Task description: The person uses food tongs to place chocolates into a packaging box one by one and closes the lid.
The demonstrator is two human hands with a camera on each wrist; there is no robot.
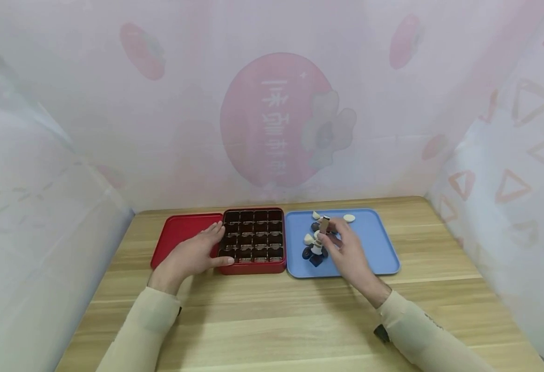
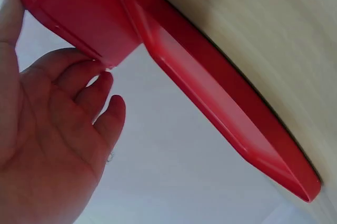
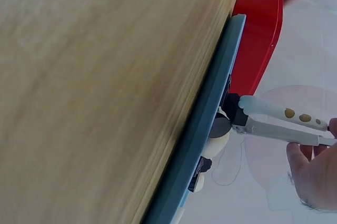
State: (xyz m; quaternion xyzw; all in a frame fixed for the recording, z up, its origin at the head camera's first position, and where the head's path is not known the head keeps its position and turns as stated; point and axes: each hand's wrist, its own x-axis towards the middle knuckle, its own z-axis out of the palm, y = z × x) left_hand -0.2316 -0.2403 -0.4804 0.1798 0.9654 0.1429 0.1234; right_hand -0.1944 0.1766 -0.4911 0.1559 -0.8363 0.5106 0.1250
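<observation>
My right hand holds small tongs with pale tips and metal handles, pointing down over the blue tray. In the right wrist view the tips are right at a dark chocolate piece, among several other dark and white pieces. On the left, a red box has an insert of brown compartments. My left hand rests at the box's left side, fingers extended along the rim and thumb over the front left corner. The left wrist view shows the palm and fingertips against the red wall.
A red lid, like a shallow tray, lies left of the box, partly under the left forearm. The blue tray stands close to the box's right side. A white oval piece lies near its back edge. Printed fabric walls enclose the wooden table.
</observation>
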